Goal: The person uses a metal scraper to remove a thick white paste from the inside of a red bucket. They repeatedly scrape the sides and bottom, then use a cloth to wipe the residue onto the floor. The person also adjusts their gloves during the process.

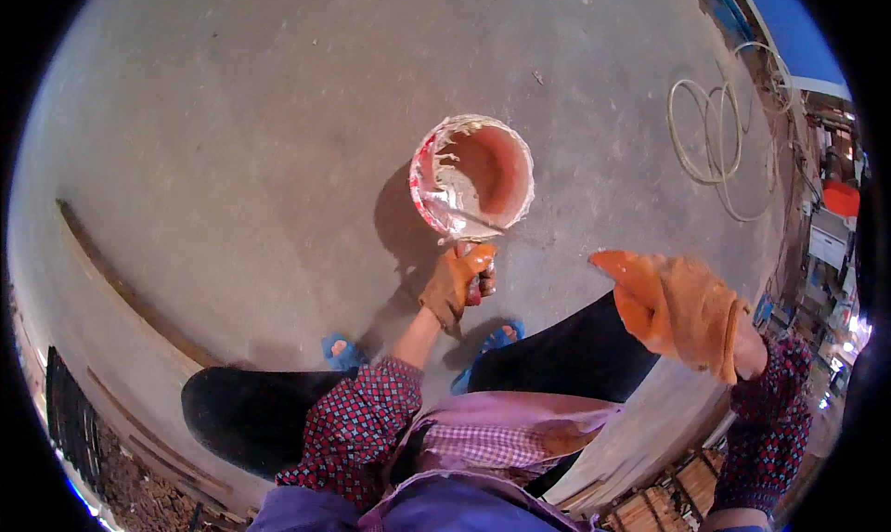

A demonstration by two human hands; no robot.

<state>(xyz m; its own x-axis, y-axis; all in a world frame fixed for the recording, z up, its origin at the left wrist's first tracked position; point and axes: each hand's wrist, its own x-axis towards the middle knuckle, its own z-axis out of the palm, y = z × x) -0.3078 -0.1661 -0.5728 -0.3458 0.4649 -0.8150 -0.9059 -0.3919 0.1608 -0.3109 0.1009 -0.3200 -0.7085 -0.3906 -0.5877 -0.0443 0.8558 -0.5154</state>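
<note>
Just below the middle of the frame, the left hand (457,281), in an orange work glove, has its fingers (481,261) curled tight around the reddish handle of a tool (472,270). The tool's blade appears to reach up to the near rim of the bucket, though the plaster there makes it hard to tell where the blade ends.

The red bucket (473,176) stands on the grey concrete floor (232,133) just above that hand, slightly above the centre of the frame. Its rim and inside wall are smeared with white plaster.

The right hand (682,309), also gloved in orange, hangs in the air at the right of the frame, well apart from the bucket. Its fingers (624,270) are held loosely together, extended, and hold nothing.

A coil of pale hose (710,133) lies on the floor at the upper right.
</note>
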